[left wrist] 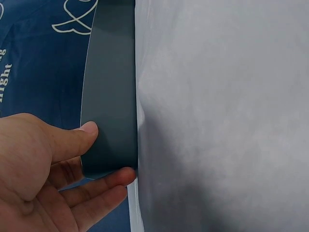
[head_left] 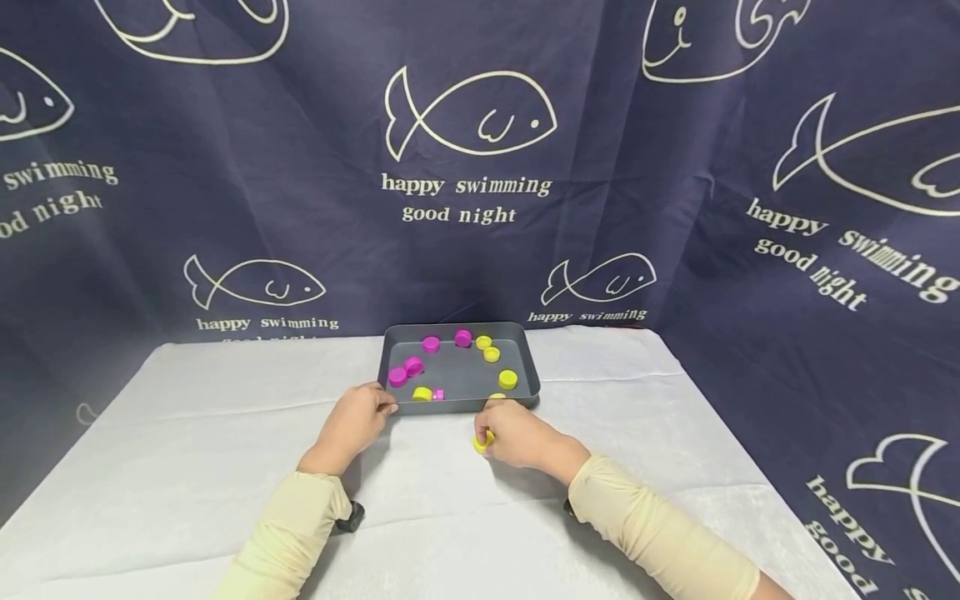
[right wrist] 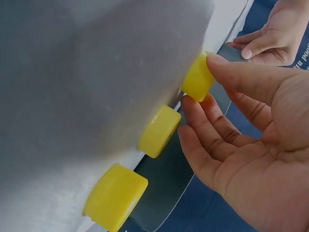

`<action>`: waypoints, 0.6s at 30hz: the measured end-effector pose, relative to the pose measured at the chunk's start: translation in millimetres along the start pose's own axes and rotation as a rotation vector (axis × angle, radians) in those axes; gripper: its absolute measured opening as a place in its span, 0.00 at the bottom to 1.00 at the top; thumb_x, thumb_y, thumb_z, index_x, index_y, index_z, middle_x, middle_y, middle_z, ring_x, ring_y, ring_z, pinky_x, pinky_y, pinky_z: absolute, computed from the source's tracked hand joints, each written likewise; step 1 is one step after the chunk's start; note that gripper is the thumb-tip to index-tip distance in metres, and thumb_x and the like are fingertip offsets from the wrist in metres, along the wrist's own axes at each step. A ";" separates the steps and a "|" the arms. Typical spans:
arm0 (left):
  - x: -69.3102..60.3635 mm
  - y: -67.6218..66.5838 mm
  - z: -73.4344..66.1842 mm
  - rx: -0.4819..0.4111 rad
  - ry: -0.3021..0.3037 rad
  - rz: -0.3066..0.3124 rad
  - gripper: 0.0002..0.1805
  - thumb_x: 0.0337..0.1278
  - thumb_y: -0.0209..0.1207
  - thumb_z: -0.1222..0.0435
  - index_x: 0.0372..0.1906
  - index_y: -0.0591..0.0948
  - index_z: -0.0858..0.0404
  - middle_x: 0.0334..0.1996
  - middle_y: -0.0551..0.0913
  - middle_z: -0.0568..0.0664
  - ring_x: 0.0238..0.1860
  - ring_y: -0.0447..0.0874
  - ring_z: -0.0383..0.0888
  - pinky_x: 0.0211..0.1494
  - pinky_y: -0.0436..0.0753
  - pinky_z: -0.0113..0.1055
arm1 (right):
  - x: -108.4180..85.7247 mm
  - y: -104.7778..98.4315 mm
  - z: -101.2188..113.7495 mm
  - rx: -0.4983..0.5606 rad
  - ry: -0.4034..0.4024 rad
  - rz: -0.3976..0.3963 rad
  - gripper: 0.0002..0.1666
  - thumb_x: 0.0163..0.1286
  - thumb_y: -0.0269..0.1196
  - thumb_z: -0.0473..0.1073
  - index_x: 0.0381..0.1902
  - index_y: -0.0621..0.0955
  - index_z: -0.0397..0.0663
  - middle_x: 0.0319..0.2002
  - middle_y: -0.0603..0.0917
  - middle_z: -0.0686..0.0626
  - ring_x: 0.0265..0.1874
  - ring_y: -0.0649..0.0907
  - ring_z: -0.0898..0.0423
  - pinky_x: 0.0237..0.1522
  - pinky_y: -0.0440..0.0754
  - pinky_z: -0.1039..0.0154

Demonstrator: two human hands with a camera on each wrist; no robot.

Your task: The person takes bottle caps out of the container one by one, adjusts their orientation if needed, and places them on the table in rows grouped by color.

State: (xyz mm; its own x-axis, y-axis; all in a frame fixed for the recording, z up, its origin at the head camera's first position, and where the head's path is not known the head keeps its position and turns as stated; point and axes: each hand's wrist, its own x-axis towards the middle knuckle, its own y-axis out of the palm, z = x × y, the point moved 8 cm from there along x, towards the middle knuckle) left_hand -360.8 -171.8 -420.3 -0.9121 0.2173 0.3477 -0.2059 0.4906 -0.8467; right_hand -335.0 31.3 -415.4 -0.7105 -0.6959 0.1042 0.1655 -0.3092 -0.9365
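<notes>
A dark grey rectangular tray (head_left: 459,406) stands on the cloth-covered table, with magenta and yellow bottle caps inside. My left hand (head_left: 358,425) grips its front left corner; in the left wrist view the thumb (left wrist: 90,129) lies on the tray wall (left wrist: 111,87). Just in front of the tray, my right hand (head_left: 521,433) pinches a yellow cap (right wrist: 198,78) between thumb and fingertips. Beside that hand, the right wrist view shows two more yellow caps, a nearer one (right wrist: 159,131) and a larger-looking one (right wrist: 116,197), along the tray's outer wall. The right hand covers them in the head view.
Magenta caps (head_left: 397,377) sit mostly at the tray's left and back, yellow caps (head_left: 507,380) mostly at its right. A small pink piece (head_left: 438,395) is partly hidden by the front wall. White cloth (head_left: 435,533) covers the table; a navy fish-print curtain (head_left: 465,275) hangs behind.
</notes>
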 end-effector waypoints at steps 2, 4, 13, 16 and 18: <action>-0.3 -0.3 0.3 -0.003 -0.002 -0.004 0.02 0.56 0.67 0.72 0.33 0.89 0.66 0.28 0.84 0.48 0.33 0.85 0.47 0.43 0.86 0.42 | 0.5 -0.4 -0.8 0.007 -0.010 -0.003 0.12 0.51 0.75 0.31 0.24 0.82 0.49 0.27 0.78 0.56 0.32 0.74 0.60 0.38 0.77 0.65; -0.4 -1.1 -0.3 -0.006 0.003 -0.010 0.03 0.56 0.67 0.72 0.33 0.89 0.67 0.28 0.84 0.48 0.33 0.85 0.47 0.43 0.86 0.42 | 0.5 -0.9 -1.4 0.016 -0.013 -0.006 0.11 0.51 0.75 0.31 0.24 0.82 0.49 0.27 0.79 0.56 0.32 0.75 0.61 0.39 0.78 0.65; -2.7 -0.6 0.5 0.000 0.001 -0.011 0.02 0.56 0.67 0.72 0.32 0.89 0.67 0.27 0.84 0.48 0.33 0.85 0.47 0.43 0.86 0.42 | -0.7 -3.3 -3.2 0.041 -0.016 0.003 0.07 0.56 0.73 0.36 0.28 0.84 0.50 0.29 0.80 0.56 0.32 0.75 0.60 0.36 0.78 0.66; -1.7 0.2 0.6 -0.002 0.004 -0.005 0.03 0.56 0.67 0.72 0.33 0.89 0.67 0.28 0.84 0.48 0.34 0.85 0.47 0.44 0.86 0.42 | 0.2 -15.7 -7.2 0.065 0.003 -0.044 0.03 0.58 0.71 0.38 0.31 0.85 0.49 0.30 0.83 0.56 0.34 0.80 0.59 0.39 0.81 0.63; -0.7 -0.5 1.0 -0.004 0.002 -0.006 0.03 0.56 0.67 0.72 0.34 0.89 0.67 0.28 0.84 0.49 0.34 0.85 0.48 0.44 0.86 0.42 | 2.5 -28.3 -11.0 0.082 0.019 -0.088 0.03 0.60 0.70 0.39 0.33 0.87 0.49 0.33 0.85 0.55 0.36 0.82 0.56 0.43 0.82 0.61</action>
State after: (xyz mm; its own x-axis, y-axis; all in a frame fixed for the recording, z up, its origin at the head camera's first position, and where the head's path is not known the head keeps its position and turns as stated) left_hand -360.4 -173.0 -420.5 -0.9100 0.2159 0.3539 -0.2103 0.4951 -0.8430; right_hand -349.0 45.5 -392.3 -0.7375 -0.6516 0.1775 0.1567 -0.4208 -0.8935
